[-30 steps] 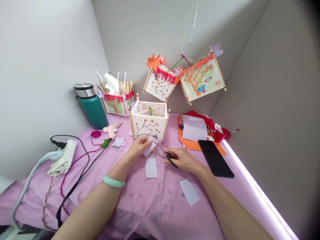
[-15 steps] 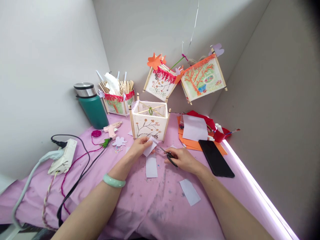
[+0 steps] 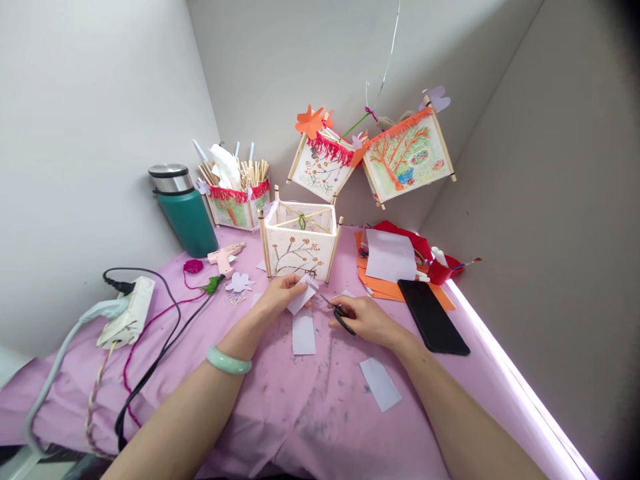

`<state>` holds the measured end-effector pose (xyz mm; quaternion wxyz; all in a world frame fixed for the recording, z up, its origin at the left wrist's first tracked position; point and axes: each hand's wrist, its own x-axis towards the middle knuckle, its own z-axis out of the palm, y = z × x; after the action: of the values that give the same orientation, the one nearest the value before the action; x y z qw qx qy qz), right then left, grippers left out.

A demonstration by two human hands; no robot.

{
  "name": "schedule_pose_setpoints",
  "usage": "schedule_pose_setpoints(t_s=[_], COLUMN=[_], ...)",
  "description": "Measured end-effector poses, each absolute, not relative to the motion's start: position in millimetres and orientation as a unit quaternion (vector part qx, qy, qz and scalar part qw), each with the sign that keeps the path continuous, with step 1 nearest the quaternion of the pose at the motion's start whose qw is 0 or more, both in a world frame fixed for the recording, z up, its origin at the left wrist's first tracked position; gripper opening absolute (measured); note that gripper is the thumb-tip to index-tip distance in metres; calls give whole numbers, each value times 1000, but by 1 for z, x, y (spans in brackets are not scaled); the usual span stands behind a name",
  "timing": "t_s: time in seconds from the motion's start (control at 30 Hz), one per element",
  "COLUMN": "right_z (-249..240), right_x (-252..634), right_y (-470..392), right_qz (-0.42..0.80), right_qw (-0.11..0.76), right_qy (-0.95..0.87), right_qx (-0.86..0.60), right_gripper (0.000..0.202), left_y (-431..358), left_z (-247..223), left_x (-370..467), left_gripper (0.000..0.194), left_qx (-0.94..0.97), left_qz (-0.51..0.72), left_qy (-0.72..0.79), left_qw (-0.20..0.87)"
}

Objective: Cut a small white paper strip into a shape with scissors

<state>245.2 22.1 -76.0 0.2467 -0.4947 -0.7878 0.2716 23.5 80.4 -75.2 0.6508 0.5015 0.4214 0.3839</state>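
Note:
My left hand pinches a small piece of pale lilac paper in the middle of the table. In my right hand is a pair of scissors with black handles, its blades at the right edge of that paper. Below the left fingers a paper strip lies flat on the cloth. Another paper strip rests nearer to me, by my right forearm. Just behind both hands stands a white box lantern with wooden corner sticks and a drawn branch of orange blossoms.
To the left are a pink glue gun, a paper flower, a power strip with cables and a green bottle. A black phone and coloured paper lie right. Decorated lanterns hang behind.
The paper and scissors have shifted very slightly against each other at the cut. Otherwise both hands keep their places, and the view has moved only a little.

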Motion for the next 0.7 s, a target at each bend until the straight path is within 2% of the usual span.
schedule_pose_setpoints(t_s=[0.7], right_z=[-76], right_x=[245], right_y=[22], right_qz=[260], right_qw=[241], right_qy=[-791], right_qx=[-498], right_gripper=[24], left_y=[80], left_z=[-75], left_x=[24], left_gripper=[32], left_qx=[513], left_qz=[369], left_qy=[421], left_qw=[651])
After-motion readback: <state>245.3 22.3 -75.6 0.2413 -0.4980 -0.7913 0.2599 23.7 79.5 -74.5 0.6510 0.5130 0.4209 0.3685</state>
